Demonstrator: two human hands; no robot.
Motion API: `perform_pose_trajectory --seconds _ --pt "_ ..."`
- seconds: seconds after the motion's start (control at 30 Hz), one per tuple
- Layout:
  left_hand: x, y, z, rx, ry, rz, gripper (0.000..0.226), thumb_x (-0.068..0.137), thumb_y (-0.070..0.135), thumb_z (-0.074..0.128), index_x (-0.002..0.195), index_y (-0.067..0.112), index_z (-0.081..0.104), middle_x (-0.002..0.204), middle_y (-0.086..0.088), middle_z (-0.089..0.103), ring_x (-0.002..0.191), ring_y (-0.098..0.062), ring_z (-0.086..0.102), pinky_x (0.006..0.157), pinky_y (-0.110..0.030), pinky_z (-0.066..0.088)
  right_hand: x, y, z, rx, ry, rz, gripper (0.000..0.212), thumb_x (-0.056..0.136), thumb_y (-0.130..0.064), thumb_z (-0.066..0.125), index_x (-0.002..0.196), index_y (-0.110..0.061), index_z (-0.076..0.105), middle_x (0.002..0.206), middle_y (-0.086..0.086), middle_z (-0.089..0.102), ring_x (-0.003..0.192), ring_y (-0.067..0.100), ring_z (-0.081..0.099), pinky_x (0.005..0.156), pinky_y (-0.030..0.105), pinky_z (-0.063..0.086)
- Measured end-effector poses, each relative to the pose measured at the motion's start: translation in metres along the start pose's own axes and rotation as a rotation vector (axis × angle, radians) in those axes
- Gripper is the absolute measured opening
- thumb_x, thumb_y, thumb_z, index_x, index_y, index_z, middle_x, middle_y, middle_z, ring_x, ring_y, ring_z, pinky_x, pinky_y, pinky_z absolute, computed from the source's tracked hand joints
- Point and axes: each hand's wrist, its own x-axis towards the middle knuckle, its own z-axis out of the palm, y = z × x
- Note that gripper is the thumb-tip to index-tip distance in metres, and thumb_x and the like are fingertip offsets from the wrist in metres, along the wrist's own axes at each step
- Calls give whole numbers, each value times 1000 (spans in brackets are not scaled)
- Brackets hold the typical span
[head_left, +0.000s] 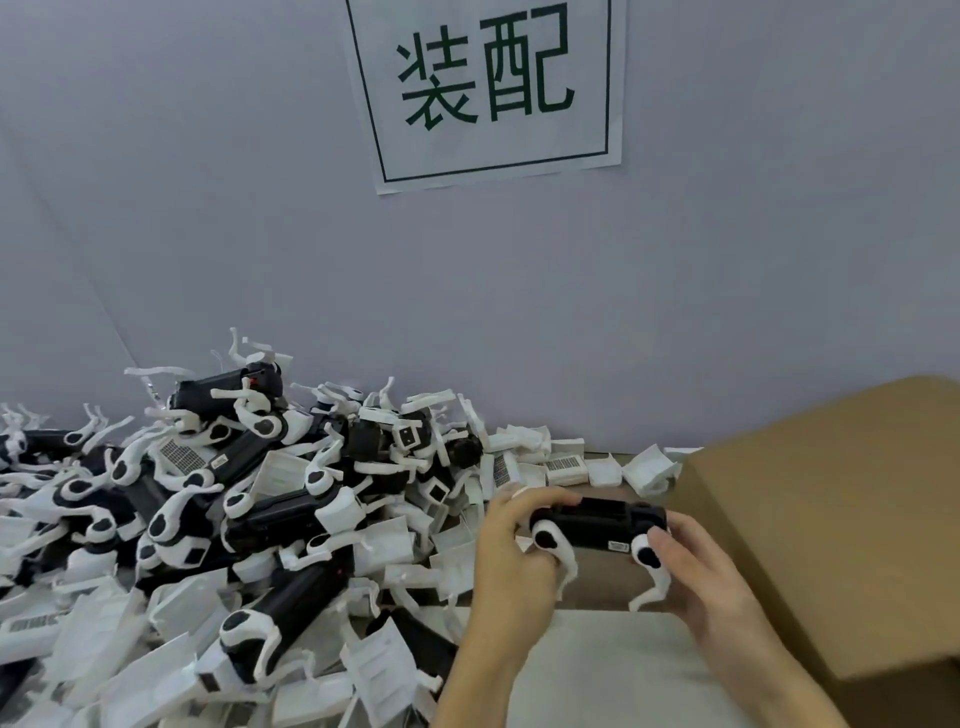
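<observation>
The black toy body is gripped at both ends above the table edge, its long axis running nine to three o'clock; the left hand is curled round one end, the right hand round the other; the cardboard box lies at three o'clock, nearer the right hand.

- Left of the left grip: a heaped pile of black-and-white parts blocks passage, just beside it.
- Right of the right grip: a cardboard box walls that side, just beside it.
- Between the grips: the held black body fills the gap.
- Nearer than both grips: a bare tabletop strip lies open.
</observation>
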Motion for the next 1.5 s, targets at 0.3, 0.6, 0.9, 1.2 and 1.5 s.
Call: perform_pose_trajectory --seconds 0.3,0.6,0.9,1.2,1.5 --pt "2 -29 1 -237 311 -127 39 93 -6 61 110 29 67 105 10 72 97 2 68 74 -11 54 2 7 15 -462 -17 -100 52 67 -29 92 110 -29 63 101 -17 72 94 0 67 74 10 47" --pt "5 -35 21 -36 274 -296 32 98 30 56 78 10 70 67 2 67 63 -15 59 56 -23 42 2 14 30 -843 292 -254 60 70 -37 84 115 -42 44 106 -22 59 102 9 58 88 36 50" --pt "10 -39 26 -522 120 -466 28 99 35 59 104 13 76 98 -10 78 96 -25 75 86 -40 57 -3 16 52 -1018 104 -313 57 75 -56 71 120 -41 38 111 -25 54 103 4 55 89 34 47" --pt "6 -38 28 -366 53 -269 16 92 30 72 95 17 79 94 -5 79 94 -19 75 80 -30 57 -4 18 58 -1145 110 -159 46 80 -45 60 122 -31 47 108 -11 57 101 15 59 82 34 51" --pt "9 -35 24 -359 54 -247 19 93 31 69 87 17 81 90 -5 79 89 -17 76 72 -23 57 -1 18 60 -876 102 -113 19 68 -39 64 83 -31 57 76 -12 68 70 5 64 61 31 55"
